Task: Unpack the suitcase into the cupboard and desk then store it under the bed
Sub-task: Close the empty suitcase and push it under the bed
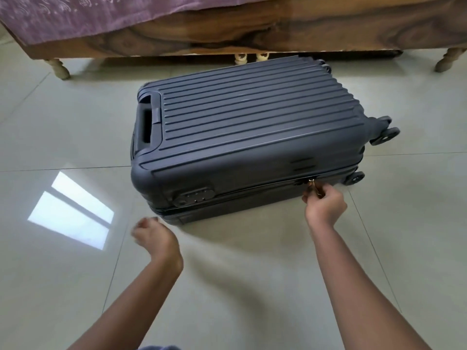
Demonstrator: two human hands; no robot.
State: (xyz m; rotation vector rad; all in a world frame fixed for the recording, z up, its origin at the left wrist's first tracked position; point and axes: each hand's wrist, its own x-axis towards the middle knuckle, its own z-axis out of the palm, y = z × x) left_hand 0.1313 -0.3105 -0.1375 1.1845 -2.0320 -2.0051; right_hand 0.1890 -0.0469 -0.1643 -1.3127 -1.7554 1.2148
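One dark blue ribbed hard-shell suitcase [250,137] lies flat on the pale tiled floor [252,274], closed, just before the wooden bed frame [227,34]. Three wheel sets visible. Right hand [324,204] pinches the zip pull [312,184]; left hand [154,236] blurred, fingers loosely curled, holding nothing.

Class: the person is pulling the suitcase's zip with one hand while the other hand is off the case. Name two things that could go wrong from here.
1. Only the right hand pinches the zip pull; the left hand holds nothing, so the suitcase may slide on the glossy floor.
2. The zip may snag rounding the corner near the wheels.
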